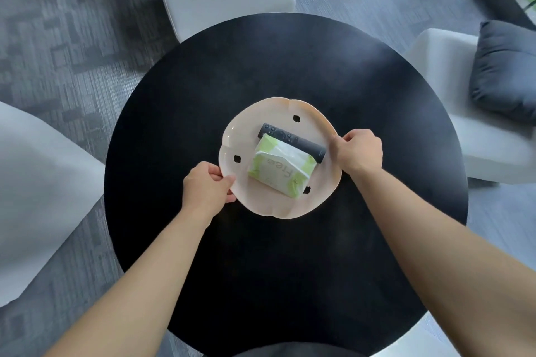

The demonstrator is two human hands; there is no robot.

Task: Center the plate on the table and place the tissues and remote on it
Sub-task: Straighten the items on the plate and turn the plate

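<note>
Tabletop (290, 66): both hands (207, 187) grip plate (269, 203) edges.

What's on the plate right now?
The plate holds a tissue pack and a black remote behind it. The pack overlaps the remote's near edge, hiding part of it. Both hands, left and right, grip the rim.

glossy ceramic plate (262, 203); matt black table (203, 81); plastic-wrapped tissues (281, 166).
</note>
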